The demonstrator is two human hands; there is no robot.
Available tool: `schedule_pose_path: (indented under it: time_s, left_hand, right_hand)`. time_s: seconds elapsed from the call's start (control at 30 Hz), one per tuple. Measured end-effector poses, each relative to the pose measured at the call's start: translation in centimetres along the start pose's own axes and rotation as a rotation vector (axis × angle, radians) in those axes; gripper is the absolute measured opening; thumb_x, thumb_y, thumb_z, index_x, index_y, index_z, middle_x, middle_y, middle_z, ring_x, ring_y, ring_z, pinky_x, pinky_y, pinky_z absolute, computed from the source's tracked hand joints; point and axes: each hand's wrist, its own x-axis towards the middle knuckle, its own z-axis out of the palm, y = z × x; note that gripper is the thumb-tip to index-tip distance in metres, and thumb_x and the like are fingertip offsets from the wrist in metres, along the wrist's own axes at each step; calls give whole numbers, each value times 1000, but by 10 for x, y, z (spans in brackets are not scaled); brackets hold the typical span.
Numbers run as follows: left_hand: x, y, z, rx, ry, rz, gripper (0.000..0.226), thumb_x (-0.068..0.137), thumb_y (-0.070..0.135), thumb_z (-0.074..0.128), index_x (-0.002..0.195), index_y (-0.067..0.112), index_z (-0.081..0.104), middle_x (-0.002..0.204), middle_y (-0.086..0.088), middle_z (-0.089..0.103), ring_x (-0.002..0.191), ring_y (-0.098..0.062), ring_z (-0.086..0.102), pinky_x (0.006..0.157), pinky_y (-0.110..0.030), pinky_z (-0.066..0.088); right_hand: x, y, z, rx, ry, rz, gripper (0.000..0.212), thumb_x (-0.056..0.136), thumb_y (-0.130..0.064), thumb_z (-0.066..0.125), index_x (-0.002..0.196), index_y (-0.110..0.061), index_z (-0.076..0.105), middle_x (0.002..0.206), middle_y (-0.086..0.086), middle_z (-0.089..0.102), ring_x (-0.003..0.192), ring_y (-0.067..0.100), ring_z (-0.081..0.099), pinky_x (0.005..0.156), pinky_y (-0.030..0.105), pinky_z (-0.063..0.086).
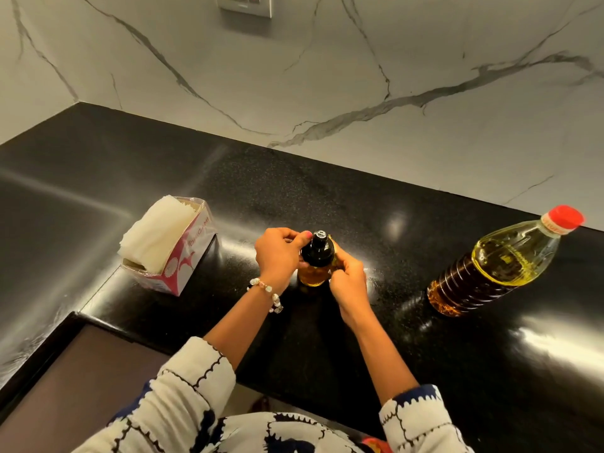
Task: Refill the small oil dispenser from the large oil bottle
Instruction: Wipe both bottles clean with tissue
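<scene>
The small oil dispenser (314, 276) stands on the black counter in the middle, a glass body with amber oil and a black pump top (318, 249). My left hand (277, 256) grips the black top from the left, fingers curled over it. My right hand (348, 282) wraps the glass body from the right. The large oil bottle (500, 263) stands to the right, clear plastic with yellow oil, its red cap (566, 216) on. Neither hand touches it.
An opened tissue box (170, 246), red and white, sits to the left of the dispenser. The black counter (327, 191) meets a marble wall behind, with a switch plate (245, 4) high up. The counter steps inward at the lower left.
</scene>
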Motion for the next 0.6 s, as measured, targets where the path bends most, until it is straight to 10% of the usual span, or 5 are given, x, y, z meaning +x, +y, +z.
schedule_pose_path:
  time_s: [0.6]
  left_hand:
    - [-10, 4, -7, -172, -22, -68, 12, 78, 13, 79, 72, 12, 68, 78, -12, 71, 70, -23, 73, 61, -32, 61]
  right_hand:
    - [-4, 5, -5, -111, 25, 65, 37, 85, -11, 50, 105, -34, 70, 94, -11, 73, 95, 7, 65, 89, 35, 53]
